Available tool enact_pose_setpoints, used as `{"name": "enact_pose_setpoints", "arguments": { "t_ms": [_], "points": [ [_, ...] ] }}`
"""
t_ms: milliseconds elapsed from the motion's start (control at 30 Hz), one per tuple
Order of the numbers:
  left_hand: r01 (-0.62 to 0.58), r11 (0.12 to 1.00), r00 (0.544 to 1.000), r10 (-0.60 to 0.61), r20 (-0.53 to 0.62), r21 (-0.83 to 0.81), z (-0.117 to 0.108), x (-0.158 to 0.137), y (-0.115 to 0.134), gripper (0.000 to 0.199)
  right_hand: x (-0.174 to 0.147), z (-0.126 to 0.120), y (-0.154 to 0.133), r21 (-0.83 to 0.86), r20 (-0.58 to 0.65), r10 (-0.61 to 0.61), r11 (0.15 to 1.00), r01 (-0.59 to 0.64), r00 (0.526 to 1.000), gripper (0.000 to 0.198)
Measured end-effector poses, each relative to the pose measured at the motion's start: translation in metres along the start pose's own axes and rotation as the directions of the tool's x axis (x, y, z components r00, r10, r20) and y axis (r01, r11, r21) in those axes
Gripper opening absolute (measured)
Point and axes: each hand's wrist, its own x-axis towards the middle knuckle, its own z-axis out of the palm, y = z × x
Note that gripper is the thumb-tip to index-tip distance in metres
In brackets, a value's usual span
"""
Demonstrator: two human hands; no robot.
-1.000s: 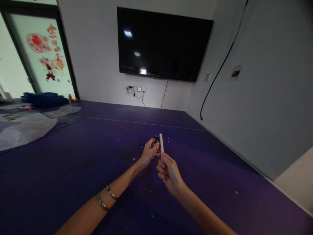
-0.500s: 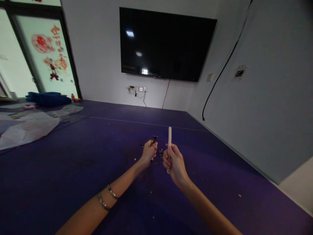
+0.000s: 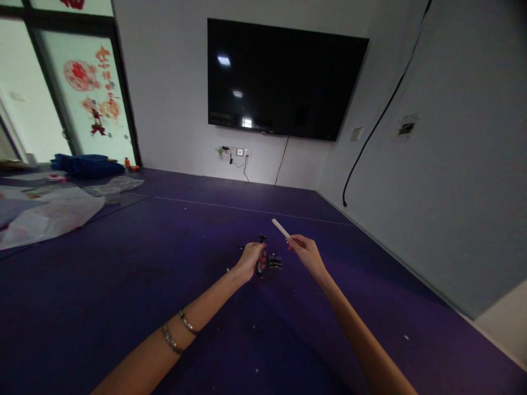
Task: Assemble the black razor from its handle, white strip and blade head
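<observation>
My left hand (image 3: pixel 250 259) is wrapped round a slim dark tool (image 3: pixel 260 267) with a short crosspiece at its top, a bit like a razor; its exact kind I cannot make out. My right hand (image 3: pixel 307 252) grips the lower end of a pale, round-ended stick (image 3: pixel 280 227), which tilts up to the left. Between the hands, on the purple surface (image 3: pixel 197 329), lies a small dark block-like piece (image 3: pixel 275 261) with fine details too small to read. A thin dark piece (image 3: pixel 240 247) shows just left of my left hand.
Crumpled clear plastic and paper sheets (image 3: pixel 57 216) lie at the left, with a blue cloth bundle (image 3: pixel 86 164) behind. A television (image 3: pixel 284 82) hangs on the far wall above sockets (image 3: pixel 239 152). A black cable (image 3: pixel 370 129) dangles along the right wall. Small white specks dot the surface.
My right hand has moved right, away from my left hand, and the pale stick has gone from upright to leaning left. The small dark block is more exposed. My left hand has turned slightly.
</observation>
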Motion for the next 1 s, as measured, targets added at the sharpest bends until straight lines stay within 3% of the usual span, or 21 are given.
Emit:
{"name": "enact_pose_setpoints", "arguments": {
  "t_ms": [233,400,700,933,1000],
  "points": [
    [0.071,0.997,0.994,-0.068,0.088,-0.033,0.0,-0.002,-0.002,0.008,-0.001,-0.009,0.004,-0.242,0.075,-0.06,0.967,0.076,0.995,0.037],
    [0.139,0.988,0.981,-0.127,0.144,-0.074,-0.007,-0.01,-0.009,0.011,0.0,-0.013,0.007,-0.316,0.155,-0.09,0.939,0.135,0.984,0.039],
    [0.164,0.983,0.972,-0.147,0.183,-0.081,-0.007,-0.022,-0.01,0.011,-0.007,-0.006,0.002,-0.297,0.235,-0.142,0.931,0.21,0.962,0.037],
    [0.133,0.99,0.984,-0.127,0.128,-0.042,-0.002,-0.032,-0.004,0.009,-0.005,-0.007,0.003,-0.321,0.12,-0.188,0.922,0.218,0.975,0.027],
    [0.124,0.991,0.986,-0.119,0.115,-0.041,-0.002,-0.033,-0.004,0.008,-0.006,-0.008,0.0,-0.308,0.142,-0.196,0.923,0.231,0.97,0.027]
  ]
}}
